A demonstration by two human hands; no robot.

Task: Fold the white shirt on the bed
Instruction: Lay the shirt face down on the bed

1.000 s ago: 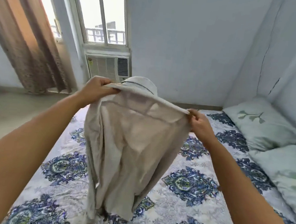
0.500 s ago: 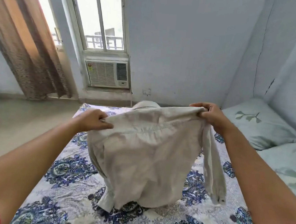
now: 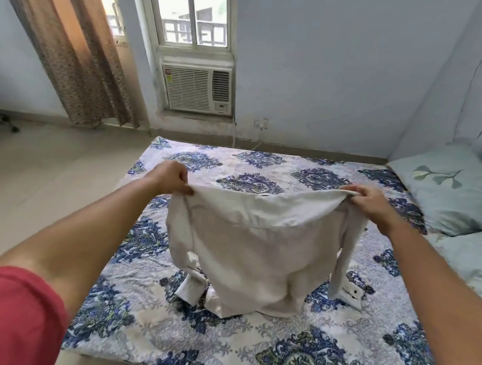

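Observation:
The white shirt (image 3: 257, 248) hangs spread out over the bed (image 3: 320, 352), its back toward me. My left hand (image 3: 171, 177) grips its left shoulder and my right hand (image 3: 369, 202) grips its right shoulder. Both sleeves dangle down at the sides, and their cuffs and the shirt's hem touch the blue-patterned bedsheet. The collar is on the far side, mostly hidden.
Two pale green pillows (image 3: 451, 188) lie at the bed's right side against the wall. A window air conditioner (image 3: 197, 90) and a brown curtain (image 3: 70, 42) are on the far wall. Tiled floor (image 3: 43, 178) runs along the bed's left edge.
Both hands have lowered and spread apart with the shirt. The garment went from bunched and held high to stretched wide, its hem and cuffs now resting on the sheet.

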